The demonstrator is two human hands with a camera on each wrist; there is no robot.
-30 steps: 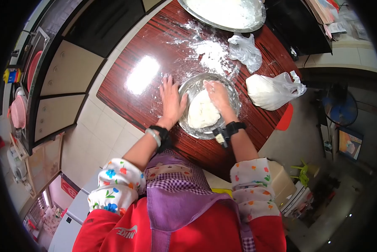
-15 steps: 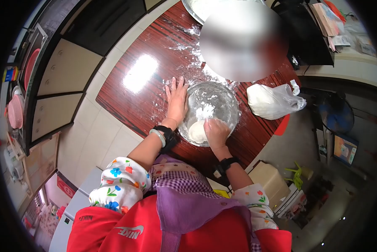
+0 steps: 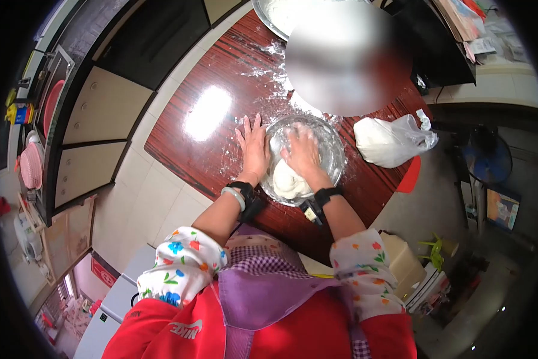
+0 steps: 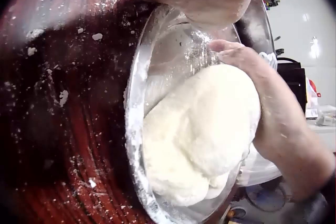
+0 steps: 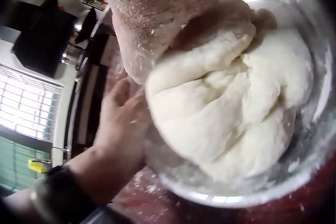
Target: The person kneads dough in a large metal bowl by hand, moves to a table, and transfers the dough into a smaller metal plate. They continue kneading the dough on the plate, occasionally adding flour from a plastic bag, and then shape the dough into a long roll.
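Note:
A folded lump of white dough point(image 3: 288, 181) lies in the round metal bowl point(image 3: 337, 149) on the table. My right hand point(image 3: 305, 154) is inside the bowl with its fingers stretched forward, its palm against the dough. The right wrist view brings out deep creases across the dough point(image 5: 226, 103), and the right fingers are partly hidden behind it. My left hand point(image 3: 255, 152) lies flat with spread fingers on the table, right at the bowl's left rim. Flour dusts both hands and the bowl's inner wall.
To the right of the bowl sits a clear plastic bag of white stuff point(image 3: 382, 142). A large metal basin point(image 3: 269, 19) with white flour is at the far edge, partly covered by a blurred patch. Loose flour marks the dark red wooden table point(image 3: 179, 134).
My right hand pulled back curled at the dough's near side, then moved forward across it with fingers extended. The dough is reshaped and folded. The left hand stays at the rim.

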